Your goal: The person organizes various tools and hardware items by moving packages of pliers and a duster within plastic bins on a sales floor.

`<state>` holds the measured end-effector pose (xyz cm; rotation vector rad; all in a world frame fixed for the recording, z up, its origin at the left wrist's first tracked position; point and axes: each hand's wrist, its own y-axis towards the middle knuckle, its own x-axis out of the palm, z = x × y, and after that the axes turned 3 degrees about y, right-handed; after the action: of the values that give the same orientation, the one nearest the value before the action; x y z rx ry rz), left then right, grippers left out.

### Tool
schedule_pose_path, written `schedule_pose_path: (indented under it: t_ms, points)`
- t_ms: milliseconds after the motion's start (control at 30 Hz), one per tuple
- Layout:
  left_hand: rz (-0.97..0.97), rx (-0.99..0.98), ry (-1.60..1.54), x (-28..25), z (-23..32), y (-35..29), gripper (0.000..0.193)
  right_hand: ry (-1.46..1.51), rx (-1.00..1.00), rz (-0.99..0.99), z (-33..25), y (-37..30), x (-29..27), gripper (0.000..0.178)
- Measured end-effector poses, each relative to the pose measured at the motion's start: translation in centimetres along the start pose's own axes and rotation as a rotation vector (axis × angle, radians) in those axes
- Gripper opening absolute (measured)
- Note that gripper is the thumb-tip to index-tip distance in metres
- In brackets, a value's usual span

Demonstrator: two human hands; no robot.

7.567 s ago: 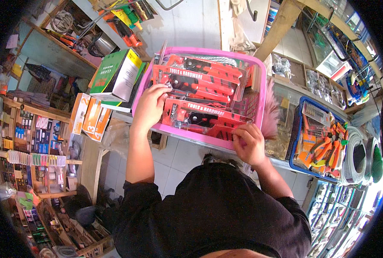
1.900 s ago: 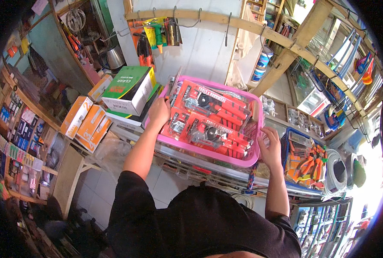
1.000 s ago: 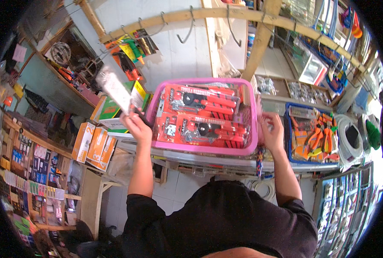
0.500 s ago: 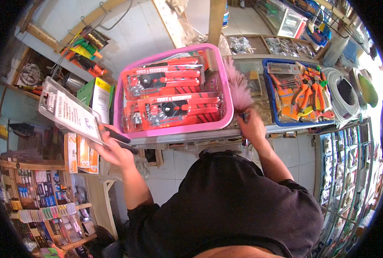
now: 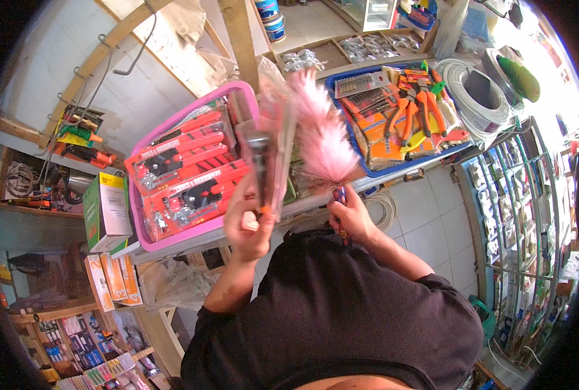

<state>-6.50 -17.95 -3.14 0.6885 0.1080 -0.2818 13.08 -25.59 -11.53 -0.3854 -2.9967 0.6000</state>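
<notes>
My left hand (image 5: 249,233) is closed around a clear blister-packed tool (image 5: 271,156) with a dark handle. The pack stands upright over the right side of the pink basket (image 5: 188,235), and motion blurs it. Red packaged hand tools (image 5: 195,195) lie stacked in that basket. A pink feather duster (image 5: 322,133) is gripped by its dark handle in my right hand (image 5: 352,213). Its fluffy head points away from me, between the pink basket and a blue tray (image 5: 382,174).
Orange-handled pliers (image 5: 426,112) and small packs fill the blue tray. Coiled white cable (image 5: 473,97) stands to its right. Green-and-white boxes (image 5: 110,211) sit left of the basket. Beyond the counter are compartments of small bagged parts (image 5: 367,49). A glass display rack (image 5: 524,214) stands at the right.
My left hand has swung the packaged tool from left of the basket to over its right side, turning it upright. The duster has come nearer to me, and the view has shifted right.
</notes>
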Motion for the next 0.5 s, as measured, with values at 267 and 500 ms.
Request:
schedule_pose_path:
  t_ms: [267,500]
  points:
    - [-0.110,-0.115,-0.005,6.9,0.8,-3.9,0.018,0.542,-0.033,-0.377,-1.8,-2.9,-1.7,0.033]
    - [-0.188,-0.174,0.327,7.2,1.1,-4.3,0.024,0.592,-0.116,-0.265,-3.4,-2.8,-1.1,0.048]
